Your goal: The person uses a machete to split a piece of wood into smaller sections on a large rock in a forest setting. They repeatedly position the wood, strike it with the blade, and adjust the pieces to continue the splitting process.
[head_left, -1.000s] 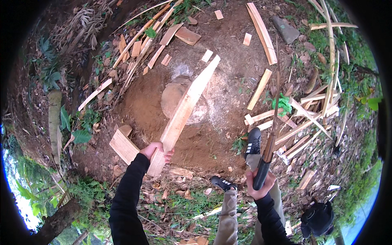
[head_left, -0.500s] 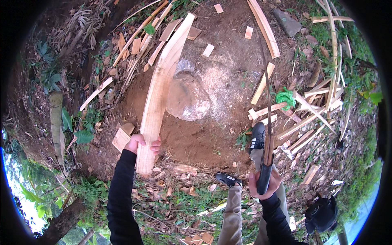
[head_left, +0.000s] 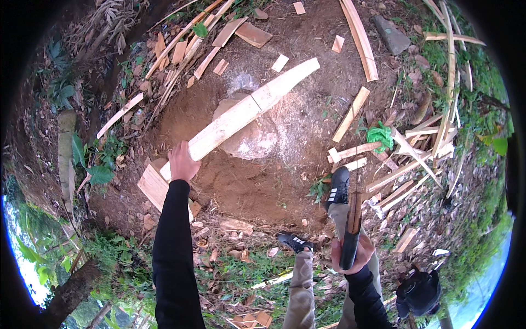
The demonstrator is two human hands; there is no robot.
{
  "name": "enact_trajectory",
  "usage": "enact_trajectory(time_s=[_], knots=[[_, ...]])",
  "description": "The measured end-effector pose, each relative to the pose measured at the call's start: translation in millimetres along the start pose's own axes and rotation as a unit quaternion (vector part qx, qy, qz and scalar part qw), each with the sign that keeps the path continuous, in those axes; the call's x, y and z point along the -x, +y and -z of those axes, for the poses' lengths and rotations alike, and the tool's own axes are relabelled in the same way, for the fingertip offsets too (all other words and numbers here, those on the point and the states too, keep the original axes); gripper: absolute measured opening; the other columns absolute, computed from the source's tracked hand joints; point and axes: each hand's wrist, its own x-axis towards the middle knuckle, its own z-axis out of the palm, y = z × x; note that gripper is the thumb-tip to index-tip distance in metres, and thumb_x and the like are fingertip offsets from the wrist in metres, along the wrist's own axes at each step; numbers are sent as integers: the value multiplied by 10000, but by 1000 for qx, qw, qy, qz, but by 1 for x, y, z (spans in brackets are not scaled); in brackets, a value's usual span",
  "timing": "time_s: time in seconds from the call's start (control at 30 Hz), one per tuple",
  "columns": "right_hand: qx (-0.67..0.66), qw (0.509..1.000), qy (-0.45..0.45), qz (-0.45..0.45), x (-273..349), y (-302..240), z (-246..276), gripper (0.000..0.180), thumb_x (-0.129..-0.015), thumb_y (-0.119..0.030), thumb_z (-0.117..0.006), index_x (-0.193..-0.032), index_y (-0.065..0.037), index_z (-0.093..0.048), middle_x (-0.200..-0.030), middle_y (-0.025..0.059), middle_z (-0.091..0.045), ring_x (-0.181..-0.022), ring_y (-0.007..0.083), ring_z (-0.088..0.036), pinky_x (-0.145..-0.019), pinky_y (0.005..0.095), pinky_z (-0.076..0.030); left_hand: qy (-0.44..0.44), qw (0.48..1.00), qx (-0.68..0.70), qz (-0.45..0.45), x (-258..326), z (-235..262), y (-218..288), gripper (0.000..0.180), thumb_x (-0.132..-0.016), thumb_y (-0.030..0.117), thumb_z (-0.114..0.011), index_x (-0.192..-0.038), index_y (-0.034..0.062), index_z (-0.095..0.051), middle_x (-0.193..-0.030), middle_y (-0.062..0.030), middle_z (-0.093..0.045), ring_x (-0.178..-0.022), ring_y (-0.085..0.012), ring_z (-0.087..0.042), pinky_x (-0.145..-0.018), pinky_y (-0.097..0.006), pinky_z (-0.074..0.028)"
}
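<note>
My left hand (head_left: 184,162) grips a long pale plank (head_left: 227,120) near its lower left end, fingers wrapped over it. The plank slants up to the right across a round wooden chopping stump (head_left: 257,142), narrows toward its far end, and has a dark line across its middle. In my right hand (head_left: 353,256) is a machete (head_left: 355,211), held by its black handle low on the right. Its brown blade points away from me, seen nearly edge-on. A pale wood block (head_left: 152,185) lies beside and under the plank's near end.
Several cut strips (head_left: 416,164) pile up at the right near a green plastic bag (head_left: 380,135). Offcuts and long strips (head_left: 359,38) lie around. A grey stone (head_left: 391,35) sits far right. My shoes (head_left: 338,186) stand near the machete. A black bag-like object (head_left: 419,293) is at lower right.
The plank has swung clockwise from nearly upright to a slant across the stump, its far end lower and to the right. My right hand still holds the machete, its blade now looking shorter.
</note>
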Motion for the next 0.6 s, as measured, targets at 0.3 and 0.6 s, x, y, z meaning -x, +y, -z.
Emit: enact_trajectory(time_s=[0.3, 0.6], knots=[[-72, 990, -123, -4, -13, 0, -5, 151, -675, -93, -738, -775, -53, -632, -624, 67, -615, -494, 243, -609, -482, 329, -481, -77, 994, -71, 38, -26, -36, 0, 603, -624, 159, -787, -1125, 79, -461, -1104, -143, -565, -1109, -350, -538, -954, -489, -403], [-79, 978, -160, -107, -14, -15, -8, 157, -652, -97, -724, -774, -50, -638, -613, 86, -609, -503, 253, -624, -495, 335, -494, 40, 976, 198, -82, -48, -20, 56, 531, -807, 256, -670, -1268, 60, -494, -1160, -199, -546, -1112, -386, -517, -997, -464, -384]])
